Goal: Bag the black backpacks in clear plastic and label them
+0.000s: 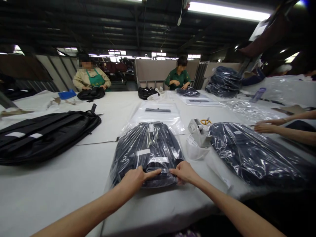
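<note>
A dark backpack in a clear plastic bag (pixel 158 140) lies on the white table right in front of me, with white strips on its straps. My left hand (pixel 138 176) rests on its near end, index finger stretched out across the plastic. At the near right corner, my right hand (pixel 184 172) has its fingers pinched together on the clear plastic. The two hands are a little apart. Beyond the backpack lies a flat clear bag (pixel 140 115) with a dark strip on it.
A tape dispenser (pixel 199 133) and yellow scissors (pixel 205 121) sit right of the backpack. Another bagged backpack (pixel 247 151) lies further right, near another person's hands (pixel 269 126). A black backpack (pixel 49 135) is at left. Two people work across the table (pixel 61 184).
</note>
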Available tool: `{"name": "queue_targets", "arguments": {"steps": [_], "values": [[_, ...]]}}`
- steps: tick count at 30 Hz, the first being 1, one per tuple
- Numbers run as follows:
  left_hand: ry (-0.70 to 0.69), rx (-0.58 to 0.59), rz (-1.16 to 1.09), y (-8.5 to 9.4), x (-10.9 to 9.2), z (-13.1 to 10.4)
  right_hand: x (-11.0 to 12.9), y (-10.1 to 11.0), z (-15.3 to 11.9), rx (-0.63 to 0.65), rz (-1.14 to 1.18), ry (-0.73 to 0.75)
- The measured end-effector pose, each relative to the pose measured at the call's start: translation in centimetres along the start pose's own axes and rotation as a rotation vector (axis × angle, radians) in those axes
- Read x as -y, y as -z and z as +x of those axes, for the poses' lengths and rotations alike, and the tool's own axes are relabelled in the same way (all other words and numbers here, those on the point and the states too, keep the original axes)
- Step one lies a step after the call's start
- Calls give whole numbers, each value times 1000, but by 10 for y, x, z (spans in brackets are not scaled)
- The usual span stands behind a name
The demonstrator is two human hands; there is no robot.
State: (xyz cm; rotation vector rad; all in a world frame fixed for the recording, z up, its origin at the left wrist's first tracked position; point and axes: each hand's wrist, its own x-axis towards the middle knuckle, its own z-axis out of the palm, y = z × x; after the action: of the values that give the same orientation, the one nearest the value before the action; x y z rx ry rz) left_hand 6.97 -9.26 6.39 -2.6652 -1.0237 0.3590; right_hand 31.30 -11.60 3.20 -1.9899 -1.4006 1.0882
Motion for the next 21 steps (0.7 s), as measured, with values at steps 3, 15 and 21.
{"name": "queue_targets", "arguments": {"steps": [3,15,21], "values": [[-3,25,9,3,-3,6,2,3,4,24,-54,-9],[8,109,-73,3,-2,18,12,52,16,165,-137,38],[8,143,-94,1,-1,21,-20,95,-41,50,-228,449]]}}
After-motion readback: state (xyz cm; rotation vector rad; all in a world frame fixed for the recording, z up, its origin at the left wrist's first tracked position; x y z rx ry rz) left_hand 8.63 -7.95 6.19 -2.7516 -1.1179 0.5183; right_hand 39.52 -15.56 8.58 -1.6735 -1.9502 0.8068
